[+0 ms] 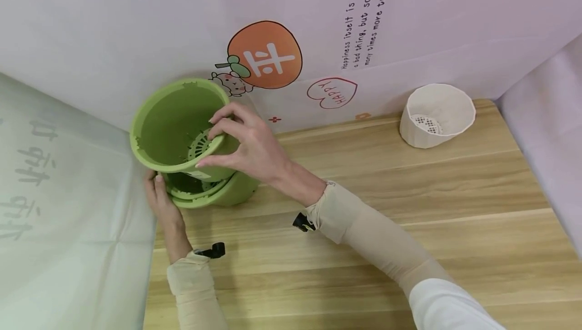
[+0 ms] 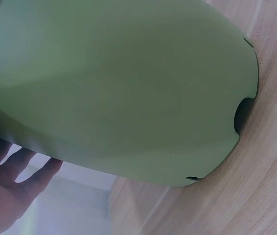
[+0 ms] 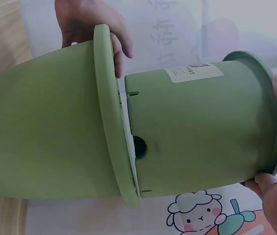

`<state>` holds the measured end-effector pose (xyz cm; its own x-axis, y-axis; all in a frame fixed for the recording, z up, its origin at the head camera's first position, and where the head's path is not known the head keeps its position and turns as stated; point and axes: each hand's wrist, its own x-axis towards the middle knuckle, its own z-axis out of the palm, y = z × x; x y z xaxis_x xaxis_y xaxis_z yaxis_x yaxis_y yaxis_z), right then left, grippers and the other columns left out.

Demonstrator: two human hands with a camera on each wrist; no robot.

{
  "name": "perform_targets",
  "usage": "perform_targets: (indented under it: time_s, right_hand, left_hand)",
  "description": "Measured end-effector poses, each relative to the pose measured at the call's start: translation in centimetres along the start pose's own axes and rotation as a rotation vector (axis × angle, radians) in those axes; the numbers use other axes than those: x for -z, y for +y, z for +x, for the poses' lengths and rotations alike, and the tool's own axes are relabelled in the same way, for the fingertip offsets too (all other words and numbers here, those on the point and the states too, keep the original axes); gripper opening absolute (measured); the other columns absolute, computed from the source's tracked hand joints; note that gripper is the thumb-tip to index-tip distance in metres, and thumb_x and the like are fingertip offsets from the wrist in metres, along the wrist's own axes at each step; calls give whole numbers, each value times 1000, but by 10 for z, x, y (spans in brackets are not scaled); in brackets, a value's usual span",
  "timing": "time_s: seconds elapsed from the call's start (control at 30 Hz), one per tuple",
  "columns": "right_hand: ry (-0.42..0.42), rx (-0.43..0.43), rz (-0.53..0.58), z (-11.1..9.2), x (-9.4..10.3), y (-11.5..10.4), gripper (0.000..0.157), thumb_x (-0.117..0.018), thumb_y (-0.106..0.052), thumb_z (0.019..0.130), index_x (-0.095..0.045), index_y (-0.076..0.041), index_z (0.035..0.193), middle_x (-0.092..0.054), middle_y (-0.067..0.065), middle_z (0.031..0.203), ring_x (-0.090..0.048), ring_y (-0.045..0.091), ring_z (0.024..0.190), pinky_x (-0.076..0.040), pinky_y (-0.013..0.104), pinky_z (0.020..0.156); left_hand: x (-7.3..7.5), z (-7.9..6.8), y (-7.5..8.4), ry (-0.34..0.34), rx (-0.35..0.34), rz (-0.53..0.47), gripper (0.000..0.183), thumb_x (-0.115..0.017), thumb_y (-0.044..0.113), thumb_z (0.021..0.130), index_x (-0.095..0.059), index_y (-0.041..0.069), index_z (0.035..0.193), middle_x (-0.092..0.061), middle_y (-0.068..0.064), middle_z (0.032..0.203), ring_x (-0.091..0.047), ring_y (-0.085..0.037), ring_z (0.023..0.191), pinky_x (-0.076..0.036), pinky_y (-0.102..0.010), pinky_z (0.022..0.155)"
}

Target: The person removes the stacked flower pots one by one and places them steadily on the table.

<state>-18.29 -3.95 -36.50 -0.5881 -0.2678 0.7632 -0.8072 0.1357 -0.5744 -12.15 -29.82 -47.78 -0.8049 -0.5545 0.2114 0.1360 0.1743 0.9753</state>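
Far left of the tabletop: right hand is pinching the upper pot by its right rim, grip narrow, fingers reaching inside. Directly below, left hand is hooking its fingers over the rim of the lower pot.

Head view is showing down into the upper pot, slotted base included. Right wrist view is giving the outside: label, dark drain hole, base lying just above the lower rim; cannot tell whether they are touching. Left wrist view is showing the lower pot standing on the tabletop, notch at its foot.

From above, the upper pot is covering much of the lower mouth. White pot is standing far right, well apart. Printed backcloth is hanging behind.
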Motion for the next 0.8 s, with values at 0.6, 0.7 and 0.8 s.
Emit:
perform_targets:
  time_s: [0.6, 0.7, 0.8]
  right_hand:
    - [77, -1, -16, 1, 21, 5, 43, -96, -31, 62, -72, -4, 86, -61, 10, 105, -57, 18, 101, -47, 22, 91]
    - [79, -9, -17, -1, 24, 6, 43, -96, -31, 61, -72, -5, 86, -61, 10, 104, -57, 18, 101, -48, 23, 90]
    - [83, -30, -14, -5, 27, 6, 43, -96, -31, 61, -71, -5, 85, -61, 10, 105, -57, 18, 101, -48, 24, 88]
  left_hand:
    - [0, 3, -1, -24, -21, 15, 41, -42, 28, 105, -53, 8, 139, -48, -6, 147, -37, -23, 139, -24, -35, 118]
    - [0, 3, -1, -25, -22, 8, 41, -42, 29, 105, -54, 8, 138, -48, -6, 147, -37, -23, 139, -24, -36, 118]
    - [0, 3, -1, -29, -24, 4, 41, -42, 29, 104, -54, 8, 138, -48, -6, 147, -36, -23, 139, -23, -37, 118]
